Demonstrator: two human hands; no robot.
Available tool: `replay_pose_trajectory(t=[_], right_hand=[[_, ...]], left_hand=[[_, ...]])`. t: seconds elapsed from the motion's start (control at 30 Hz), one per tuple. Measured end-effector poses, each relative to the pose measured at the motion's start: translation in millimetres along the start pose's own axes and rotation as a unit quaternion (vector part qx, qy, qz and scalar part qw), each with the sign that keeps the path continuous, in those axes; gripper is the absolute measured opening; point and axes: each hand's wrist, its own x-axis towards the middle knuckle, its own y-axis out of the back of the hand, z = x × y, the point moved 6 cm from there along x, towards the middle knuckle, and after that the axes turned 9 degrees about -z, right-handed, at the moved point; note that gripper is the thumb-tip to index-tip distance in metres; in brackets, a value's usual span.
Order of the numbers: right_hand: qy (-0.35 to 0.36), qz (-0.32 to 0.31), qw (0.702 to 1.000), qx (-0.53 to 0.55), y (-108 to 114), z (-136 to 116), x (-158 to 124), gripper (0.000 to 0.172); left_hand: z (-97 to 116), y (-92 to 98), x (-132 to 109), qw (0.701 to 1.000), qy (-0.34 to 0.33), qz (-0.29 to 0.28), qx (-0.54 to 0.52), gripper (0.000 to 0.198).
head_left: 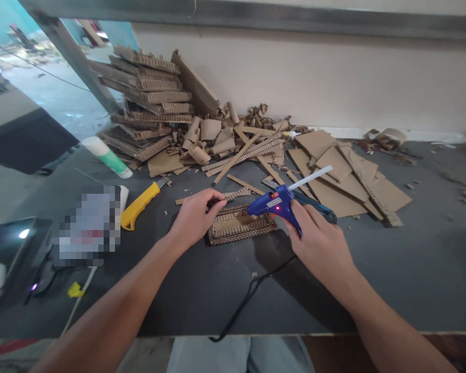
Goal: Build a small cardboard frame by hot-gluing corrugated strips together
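Note:
My right hand (320, 241) is wrapped around a blue hot glue gun (277, 203). A white glue stick (310, 177) pokes out of its back end, and a small red light glows on its side. The gun's nozzle points left, over a small rectangular tray of corrugated cardboard (243, 237) lying on the table. My left hand (194, 217) is at the tray's left end, thumb and forefinger pinched together. From that pinch a short corrugated cardboard strip (238, 194) extends to the right, above the tray's far side.
Cardboard slabs (159, 97) are stacked at the back left, beside curled scraps (212, 137). Flat cardboard pieces (345, 176) lie to the right. A yellow cutter (142, 204), a glue tube (107, 157) and a phone (8, 243) sit at left. The gun's black cord (252, 290) trails toward the front edge.

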Motion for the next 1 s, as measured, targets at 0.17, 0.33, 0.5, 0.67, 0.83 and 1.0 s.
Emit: replay_pose_trajectory(t=[0.17,0.33,0.5,0.67,0.83,1.0], right_hand=[[0.004,-0.006,1.000,-0.029,7.8,3.7,-1.0,0.028],[-0.012,-0.017,0.999,-0.048,12.4,8.1,-2.7,0.028],[-0.028,-0.022,0.998,-0.053,14.9,9.9,-3.5,0.030],[-0.025,-0.023,0.997,-0.068,14.3,14.3,-4.4,0.031],[-0.021,-0.021,0.999,-0.040,10.3,16.6,-5.6,0.032],[-0.012,-0.026,1.000,-0.010,6.5,9.4,-2.5,0.031]], left_hand=[[-0.3,0.0,-0.6,1.000,-0.002,0.002,-0.005,0.011],[-0.6,-0.1,-1.4,1.000,-0.010,0.001,-0.008,0.011],[-0.7,-0.5,-0.9,1.000,-0.015,0.000,-0.010,0.010],[-0.7,-0.9,-0.4,1.000,-0.023,0.004,-0.009,0.009],[-0.4,-1.2,-0.9,0.999,-0.031,0.008,-0.004,0.007],[-1.3,-1.7,-1.3,0.999,-0.032,0.006,-0.003,0.009]])
